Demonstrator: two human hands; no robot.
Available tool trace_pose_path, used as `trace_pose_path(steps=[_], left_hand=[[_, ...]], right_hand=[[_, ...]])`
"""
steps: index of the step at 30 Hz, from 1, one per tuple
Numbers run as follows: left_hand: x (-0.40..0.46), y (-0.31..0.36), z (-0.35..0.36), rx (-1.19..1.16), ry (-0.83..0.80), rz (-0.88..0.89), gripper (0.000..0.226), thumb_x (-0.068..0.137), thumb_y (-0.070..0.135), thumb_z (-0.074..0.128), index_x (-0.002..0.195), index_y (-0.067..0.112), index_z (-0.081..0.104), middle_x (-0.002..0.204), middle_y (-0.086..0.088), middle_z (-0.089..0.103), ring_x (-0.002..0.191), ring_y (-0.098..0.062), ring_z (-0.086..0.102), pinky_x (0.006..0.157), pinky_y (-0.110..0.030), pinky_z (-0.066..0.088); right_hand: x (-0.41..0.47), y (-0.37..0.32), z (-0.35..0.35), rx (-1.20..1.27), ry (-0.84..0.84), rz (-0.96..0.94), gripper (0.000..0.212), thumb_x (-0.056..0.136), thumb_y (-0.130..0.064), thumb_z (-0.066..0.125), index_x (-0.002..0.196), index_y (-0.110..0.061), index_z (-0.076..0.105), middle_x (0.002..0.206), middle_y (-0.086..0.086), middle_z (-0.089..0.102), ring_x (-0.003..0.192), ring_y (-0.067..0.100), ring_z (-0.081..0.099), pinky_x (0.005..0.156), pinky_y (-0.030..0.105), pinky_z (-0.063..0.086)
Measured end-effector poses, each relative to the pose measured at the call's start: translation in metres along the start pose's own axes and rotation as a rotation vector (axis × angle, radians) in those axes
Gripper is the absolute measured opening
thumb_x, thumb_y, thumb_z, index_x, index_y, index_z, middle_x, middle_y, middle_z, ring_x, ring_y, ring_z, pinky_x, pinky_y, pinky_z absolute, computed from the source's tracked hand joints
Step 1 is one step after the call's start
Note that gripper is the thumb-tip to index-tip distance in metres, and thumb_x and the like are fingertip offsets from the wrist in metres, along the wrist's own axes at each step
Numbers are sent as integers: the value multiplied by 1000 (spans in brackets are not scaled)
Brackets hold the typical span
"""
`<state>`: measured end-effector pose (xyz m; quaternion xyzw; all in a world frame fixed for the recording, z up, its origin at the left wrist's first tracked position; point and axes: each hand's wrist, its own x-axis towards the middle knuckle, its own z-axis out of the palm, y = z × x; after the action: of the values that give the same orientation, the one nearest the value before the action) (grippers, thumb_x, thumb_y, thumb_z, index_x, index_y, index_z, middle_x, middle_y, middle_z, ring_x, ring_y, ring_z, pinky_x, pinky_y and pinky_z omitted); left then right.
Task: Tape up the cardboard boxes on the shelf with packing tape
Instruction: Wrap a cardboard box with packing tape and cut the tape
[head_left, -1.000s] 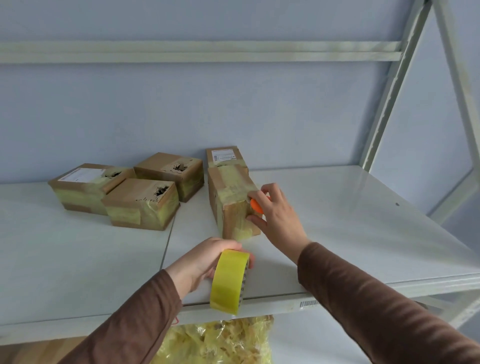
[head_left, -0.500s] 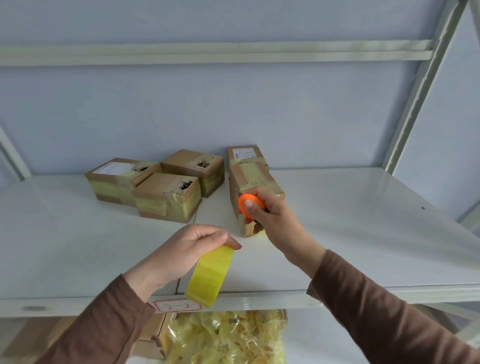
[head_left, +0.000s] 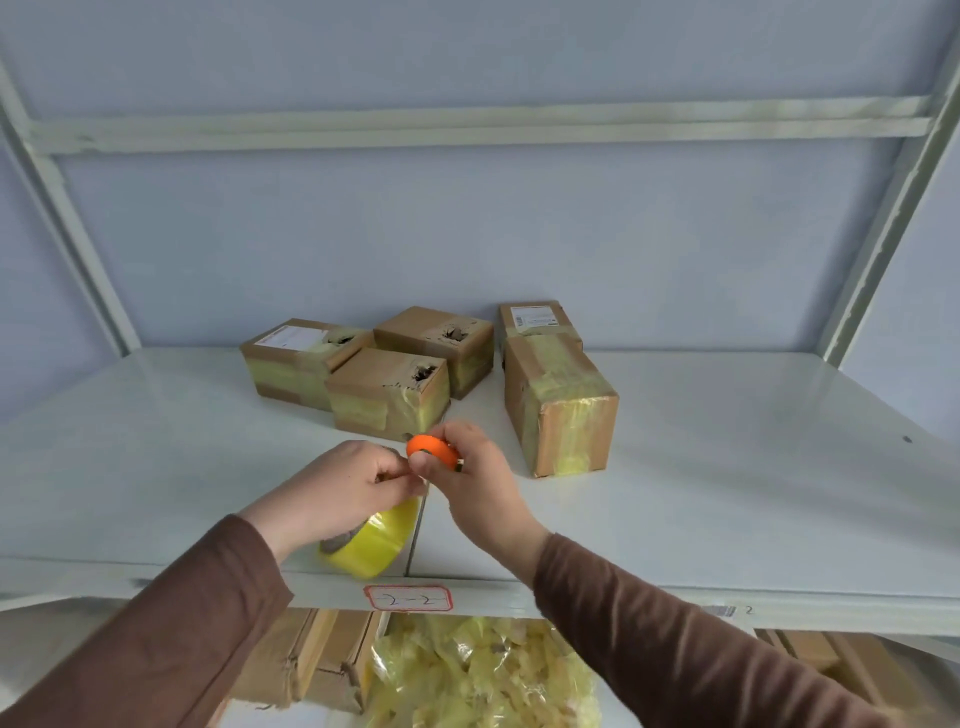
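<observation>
Both hands met in front of long box (head_left: 561, 400) on shelf (head_left: 727, 493). Left hand (head_left: 337, 488) pinched tape end, tape roll (head_left: 374, 540) beneath it; right hand (head_left: 472, 483) gripped orange cutter (head_left: 431, 451), likely for cutting strip. Three taped boxes (head_left: 387, 389) left of long box.

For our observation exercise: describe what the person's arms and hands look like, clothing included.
Both arms wear plain, long brown sleeves that end at the wrists. The left hand and right hand are bare: no gloves, rings, watch or markings show.
</observation>
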<state>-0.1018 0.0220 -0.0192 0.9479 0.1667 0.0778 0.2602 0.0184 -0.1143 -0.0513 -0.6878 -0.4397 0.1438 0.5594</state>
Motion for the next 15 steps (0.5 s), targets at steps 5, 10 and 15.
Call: trace_pose_path(steps=[5, 10, 15], left_hand=[[13, -47, -19, 433, -53, 21, 39, 88, 61, 66, 110, 29, 64, 100, 20, 55, 97, -4, 52, 78, -23, 41], [12, -79, -17, 137, -81, -170, 102, 65, 84, 69, 148, 46, 23, 143, 18, 49, 128, -8, 49, 102, -29, 41], [19, -76, 1, 82, 32, -108, 110, 73, 77, 72, 156, 55, 2, 160, 17, 33, 143, -7, 32, 110, -28, 32]], right_hand=[[17, 14, 48, 484, -37, 388, 4, 100, -18, 65, 98, -14, 66, 78, 2, 66, 60, 12, 59, 59, 21, 47], [34, 21, 64, -200, -51, 311, 21, 93, -33, 64, 102, -14, 66, 98, 10, 71, 94, 28, 66, 78, 39, 54], [30, 28, 15, -860, 55, -119, 48, 93, -56, 61, 125, -21, 67, 124, 2, 59, 119, 26, 45, 98, 40, 41]])
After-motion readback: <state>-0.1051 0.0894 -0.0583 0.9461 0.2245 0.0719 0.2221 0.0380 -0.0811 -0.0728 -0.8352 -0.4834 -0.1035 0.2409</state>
